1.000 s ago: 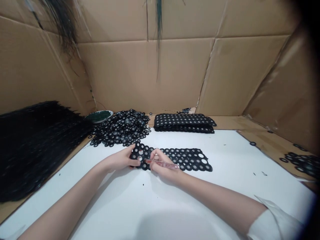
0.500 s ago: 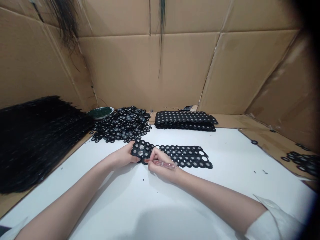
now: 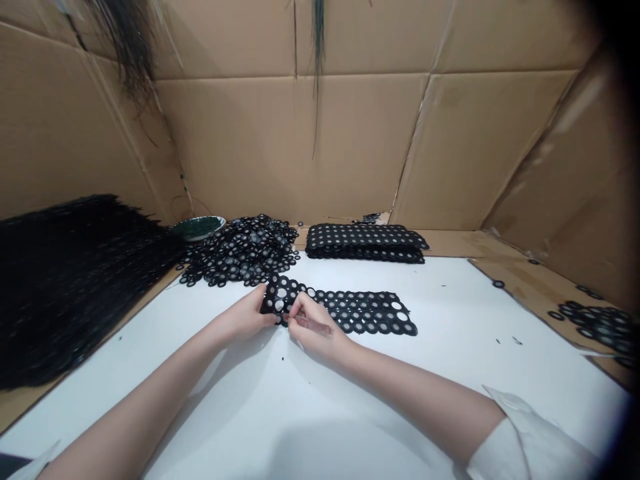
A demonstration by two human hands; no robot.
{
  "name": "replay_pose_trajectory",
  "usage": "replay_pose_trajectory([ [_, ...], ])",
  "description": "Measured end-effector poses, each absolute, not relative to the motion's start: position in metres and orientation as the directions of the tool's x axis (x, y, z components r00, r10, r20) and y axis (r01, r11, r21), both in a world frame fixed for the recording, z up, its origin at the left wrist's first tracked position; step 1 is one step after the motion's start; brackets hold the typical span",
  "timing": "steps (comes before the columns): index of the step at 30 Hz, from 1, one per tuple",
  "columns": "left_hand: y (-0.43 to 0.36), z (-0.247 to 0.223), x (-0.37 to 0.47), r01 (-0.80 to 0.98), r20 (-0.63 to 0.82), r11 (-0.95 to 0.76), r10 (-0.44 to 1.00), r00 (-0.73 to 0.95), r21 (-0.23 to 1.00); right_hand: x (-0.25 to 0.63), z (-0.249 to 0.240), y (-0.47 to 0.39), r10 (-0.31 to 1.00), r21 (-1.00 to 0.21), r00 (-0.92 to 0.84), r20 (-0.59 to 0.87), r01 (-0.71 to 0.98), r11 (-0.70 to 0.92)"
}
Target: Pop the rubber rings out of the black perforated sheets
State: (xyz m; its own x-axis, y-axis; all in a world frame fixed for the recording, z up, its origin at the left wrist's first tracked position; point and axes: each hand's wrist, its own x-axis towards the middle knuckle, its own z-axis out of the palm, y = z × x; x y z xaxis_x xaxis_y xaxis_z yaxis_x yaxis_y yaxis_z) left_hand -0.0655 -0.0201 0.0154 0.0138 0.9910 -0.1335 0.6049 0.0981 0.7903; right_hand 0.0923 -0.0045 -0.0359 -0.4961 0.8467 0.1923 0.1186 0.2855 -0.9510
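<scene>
A black panel of joined rings point(image 3: 367, 311) lies across the white board, with several larger openings near its two ends. My left hand point(image 3: 249, 312) pinches the panel's left end between thumb and fingers. In my right hand point(image 3: 314, 325) is a reddish, see-through pen-like tool point(image 3: 313, 325), its tip against the panel's lower left edge. My right fingers hide part of the panel and rest close beside my left thumb.
Loose black rings point(image 3: 245, 250) are heaped behind my left hand, beside a bowl of green material point(image 3: 199, 227). Finished-looking ring panels point(image 3: 365, 241) are stacked at the back. Black strands point(image 3: 75, 287) lie left; more rings point(image 3: 595, 323) lie right. Cardboard walls point(image 3: 290, 147) enclose the board.
The view has shifted slightly, so most things sit a little further left. My right hand and the tool have turned slightly at the panel; my left hand still grips it.
</scene>
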Motion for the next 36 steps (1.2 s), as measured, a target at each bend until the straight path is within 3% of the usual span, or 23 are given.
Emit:
replay_pose_trajectory([
  [4, -0.013, 0.018, -0.079, 0.583, -0.245, 0.144, 0.964, 0.099, 0.800, 0.095, -0.043, -0.004, 0.831, -0.977, -0.535, 0.154, 0.046, 0.210],
  [8, -0.005, 0.013, -0.093, 0.634, -0.221, 0.067, 0.961, 0.167, 0.770, 0.098, -0.038, -0.006, 0.828, -0.989, -0.547, 0.122, -0.001, 0.145],
  [14, -0.005, 0.016, -0.105, 0.629, -0.304, 0.048, 0.902, 0.306, 0.776, 0.108, -0.020, -0.010, 0.836, -0.958, -0.478, 0.270, -0.048, 0.281],
  [20, -0.008, 0.019, -0.106, 0.690, -0.281, 0.033, 0.926, 0.251, 0.723, 0.097, -0.007, -0.007, 0.756, -0.934, -0.585, 0.292, -0.006, 0.356],
  [27, -0.006, 0.013, -0.104, 0.616, -0.319, 0.061, 0.892, 0.319, 0.785, 0.078, -0.029, 0.006, 0.782, -0.981, -0.599, 0.173, -0.032, 0.193],
  [36, -0.004, 0.014, -0.100, 0.608, -0.337, 0.134, 0.912, 0.234, 0.783, 0.081, -0.037, 0.002, 0.829, -0.985, -0.535, 0.166, -0.047, 0.167],
])
